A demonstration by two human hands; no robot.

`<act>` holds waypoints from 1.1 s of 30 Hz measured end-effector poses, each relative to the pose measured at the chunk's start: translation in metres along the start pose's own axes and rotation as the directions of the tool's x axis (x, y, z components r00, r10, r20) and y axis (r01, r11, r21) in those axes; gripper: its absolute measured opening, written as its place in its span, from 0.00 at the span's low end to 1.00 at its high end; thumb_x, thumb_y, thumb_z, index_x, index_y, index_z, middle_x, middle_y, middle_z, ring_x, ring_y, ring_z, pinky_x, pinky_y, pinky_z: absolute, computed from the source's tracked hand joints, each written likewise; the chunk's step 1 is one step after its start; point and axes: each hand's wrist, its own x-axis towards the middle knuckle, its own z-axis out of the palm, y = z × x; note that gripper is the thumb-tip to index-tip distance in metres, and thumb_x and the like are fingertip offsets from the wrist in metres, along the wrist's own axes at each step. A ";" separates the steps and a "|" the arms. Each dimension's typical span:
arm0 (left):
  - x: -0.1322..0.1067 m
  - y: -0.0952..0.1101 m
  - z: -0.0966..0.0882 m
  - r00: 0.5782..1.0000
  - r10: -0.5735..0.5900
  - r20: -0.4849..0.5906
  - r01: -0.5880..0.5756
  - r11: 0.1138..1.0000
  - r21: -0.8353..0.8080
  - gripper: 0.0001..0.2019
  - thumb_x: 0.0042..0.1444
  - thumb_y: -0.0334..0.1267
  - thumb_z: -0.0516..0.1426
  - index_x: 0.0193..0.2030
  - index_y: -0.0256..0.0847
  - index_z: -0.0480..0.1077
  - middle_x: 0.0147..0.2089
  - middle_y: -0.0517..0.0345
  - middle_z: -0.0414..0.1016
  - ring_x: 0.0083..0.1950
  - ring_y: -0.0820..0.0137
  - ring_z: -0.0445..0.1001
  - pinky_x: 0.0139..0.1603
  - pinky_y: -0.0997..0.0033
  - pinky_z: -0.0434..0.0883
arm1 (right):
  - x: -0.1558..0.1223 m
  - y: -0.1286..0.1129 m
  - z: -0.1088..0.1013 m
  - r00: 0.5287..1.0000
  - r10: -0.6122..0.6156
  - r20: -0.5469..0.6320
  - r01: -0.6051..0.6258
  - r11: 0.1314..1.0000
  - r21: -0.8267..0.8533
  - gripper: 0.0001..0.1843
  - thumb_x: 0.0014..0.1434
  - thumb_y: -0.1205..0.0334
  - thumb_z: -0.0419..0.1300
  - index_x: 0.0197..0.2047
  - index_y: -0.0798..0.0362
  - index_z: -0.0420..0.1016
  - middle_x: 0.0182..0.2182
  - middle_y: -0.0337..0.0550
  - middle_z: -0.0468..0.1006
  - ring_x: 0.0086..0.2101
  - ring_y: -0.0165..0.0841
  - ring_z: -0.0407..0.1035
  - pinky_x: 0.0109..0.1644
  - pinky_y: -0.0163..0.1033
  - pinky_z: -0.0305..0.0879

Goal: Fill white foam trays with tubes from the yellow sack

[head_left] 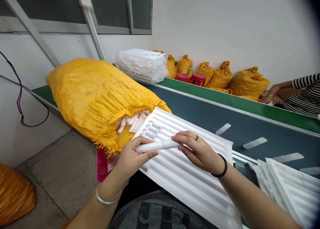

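My left hand (131, 159) grips the left end of a white plastic tube (151, 146) between thumb and fingers. At its other end, the fingers of my right hand (200, 152) pinch a wider, cap-like section (171, 144). The tube lies nearly level above a white grooved tray (195, 189). Several short pieces with grey bands (151, 134) rest in the tray's far left grooves. Beyond my left hand, a large yellow woven sack (100, 95) lies on its side, its mouth showing many loose white tubes (135, 122).
On the dark conveyor belt (200, 112) lie several clear-white tubes (255, 143). More stacked trays (295, 185) stand at right, and a plastic-wrapped stack (142, 67) at the back. A red basket (102, 165) is under the sack. Across the belt sits another person in striped sleeves (303, 92).
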 end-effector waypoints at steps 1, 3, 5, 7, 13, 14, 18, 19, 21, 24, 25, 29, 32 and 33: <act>-0.002 0.003 -0.002 0.997 0.007 0.074 -0.014 0.996 0.090 0.12 0.47 0.42 0.66 0.38 0.41 0.74 0.35 0.57 0.75 0.37 0.67 0.73 0.37 0.71 0.69 | 0.000 0.000 0.000 1.000 0.001 0.013 -0.001 1.000 -0.007 0.22 0.63 0.71 0.53 0.60 0.50 0.62 0.47 0.51 0.71 0.49 0.36 0.68 0.53 0.43 0.68; -0.005 0.008 -0.005 0.979 0.027 0.204 -0.057 0.988 0.143 0.12 0.54 0.43 0.61 0.43 0.42 0.73 0.38 0.57 0.76 0.38 0.67 0.73 0.38 0.71 0.69 | -0.001 -0.001 0.002 1.000 0.014 0.017 -0.014 1.000 0.009 0.20 0.64 0.70 0.52 0.59 0.50 0.63 0.46 0.50 0.73 0.48 0.36 0.68 0.52 0.43 0.69; -0.008 0.009 -0.006 0.966 0.058 0.252 -0.097 0.985 0.142 0.12 0.57 0.43 0.58 0.47 0.43 0.72 0.40 0.56 0.76 0.40 0.66 0.73 0.40 0.71 0.69 | -0.001 -0.001 0.003 0.999 0.045 0.003 -0.045 0.998 0.039 0.18 0.65 0.68 0.52 0.58 0.50 0.63 0.46 0.49 0.74 0.47 0.36 0.70 0.50 0.42 0.69; -0.010 0.006 -0.005 0.967 0.108 0.230 -0.155 0.969 0.194 0.12 0.59 0.43 0.57 0.48 0.43 0.70 0.41 0.55 0.75 0.41 0.65 0.73 0.42 0.69 0.69 | -0.002 -0.002 0.005 0.996 0.092 0.008 -0.092 0.994 0.065 0.17 0.65 0.67 0.52 0.56 0.50 0.65 0.45 0.49 0.75 0.45 0.35 0.71 0.49 0.41 0.70; -0.013 -0.006 0.000 0.925 0.324 0.201 -0.377 0.850 0.369 0.13 0.59 0.40 0.57 0.50 0.43 0.66 0.42 0.52 0.74 0.43 0.63 0.74 0.44 0.65 0.70 | 0.001 -0.001 0.004 0.982 0.184 0.037 -0.187 0.976 0.114 0.14 0.65 0.64 0.53 0.54 0.51 0.67 0.42 0.47 0.77 0.38 0.33 0.72 0.42 0.38 0.70; -0.014 -0.007 0.000 0.923 0.337 0.186 -0.383 0.849 0.365 0.13 0.59 0.39 0.57 0.50 0.44 0.65 0.41 0.53 0.74 0.42 0.64 0.74 0.42 0.66 0.70 | 0.001 -0.002 0.003 0.984 0.175 0.038 -0.179 0.976 0.122 0.14 0.65 0.64 0.53 0.54 0.51 0.67 0.42 0.48 0.77 0.39 0.33 0.73 0.43 0.38 0.70; -0.014 -0.006 0.006 0.934 0.334 0.124 -0.356 0.892 0.278 0.15 0.57 0.38 0.59 0.49 0.45 0.61 0.39 0.56 0.71 0.38 0.67 0.74 0.39 0.70 0.71 | -0.002 -0.007 0.003 0.993 0.120 0.011 -0.121 0.983 0.140 0.15 0.65 0.66 0.52 0.55 0.52 0.67 0.44 0.49 0.76 0.44 0.33 0.72 0.48 0.38 0.69; -0.014 -0.005 0.008 0.934 0.335 0.122 -0.356 0.897 0.262 0.15 0.56 0.38 0.59 0.48 0.45 0.61 0.39 0.57 0.71 0.38 0.67 0.74 0.39 0.70 0.71 | -0.003 -0.009 0.004 0.994 0.111 0.004 -0.111 0.984 0.136 0.16 0.65 0.66 0.52 0.56 0.51 0.66 0.45 0.48 0.76 0.44 0.33 0.72 0.48 0.38 0.69; -0.011 -0.003 0.013 0.932 0.329 0.148 -0.358 0.898 0.256 0.14 0.56 0.37 0.60 0.48 0.45 0.62 0.40 0.56 0.71 0.39 0.67 0.74 0.40 0.70 0.72 | -0.004 -0.011 0.007 0.995 0.090 0.037 -0.094 0.989 0.114 0.17 0.65 0.66 0.53 0.57 0.51 0.66 0.44 0.48 0.77 0.44 0.33 0.72 0.48 0.37 0.69; -0.004 -0.005 0.015 0.934 0.230 0.272 -0.308 0.906 0.291 0.25 0.53 0.40 0.62 0.56 0.45 0.60 0.46 0.51 0.73 0.46 0.62 0.75 0.46 0.64 0.73 | -0.003 0.005 0.014 0.969 0.142 0.201 -0.136 0.990 -0.042 0.15 0.61 0.61 0.59 0.51 0.52 0.72 0.41 0.48 0.77 0.42 0.35 0.72 0.47 0.38 0.68; -0.001 -0.007 0.012 0.938 0.186 0.294 -0.277 0.910 0.309 0.31 0.52 0.41 0.63 0.61 0.44 0.56 0.52 0.47 0.71 0.50 0.59 0.74 0.49 0.61 0.73 | -0.003 0.018 0.013 0.942 0.254 0.222 -0.224 0.963 -0.149 0.13 0.58 0.61 0.62 0.47 0.52 0.75 0.41 0.48 0.76 0.41 0.35 0.71 0.47 0.38 0.68; 0.011 -0.013 -0.017 0.983 0.181 -0.039 -0.169 0.961 0.217 0.39 0.54 0.43 0.61 0.68 0.48 0.44 0.65 0.42 0.58 0.62 0.56 0.65 0.58 0.53 0.68 | -0.007 0.104 -0.017 0.684 0.722 -0.101 -0.679 0.581 -0.448 0.12 0.56 0.65 0.60 0.45 0.55 0.76 0.42 0.51 0.75 0.40 0.37 0.70 0.46 0.39 0.64; 0.011 -0.013 -0.045 0.883 0.213 -0.417 -0.178 0.976 0.122 0.25 0.57 0.41 0.58 0.60 0.47 0.56 0.57 0.48 0.67 0.55 0.61 0.72 0.55 0.57 0.71 | -0.021 0.169 -0.046 0.480 0.847 -0.229 -0.826 0.348 -0.444 0.15 0.58 0.65 0.57 0.48 0.60 0.73 0.37 0.53 0.77 0.36 0.37 0.71 0.39 0.38 0.64; 0.009 -0.013 -0.052 0.847 0.213 -0.488 -0.173 0.977 0.127 0.21 0.57 0.41 0.58 0.56 0.46 0.59 0.53 0.50 0.69 0.52 0.63 0.73 0.53 0.59 0.72 | -0.027 0.185 -0.050 0.420 0.879 -0.226 -0.850 0.294 -0.438 0.14 0.57 0.64 0.58 0.46 0.61 0.74 0.35 0.53 0.77 0.34 0.37 0.71 0.37 0.37 0.64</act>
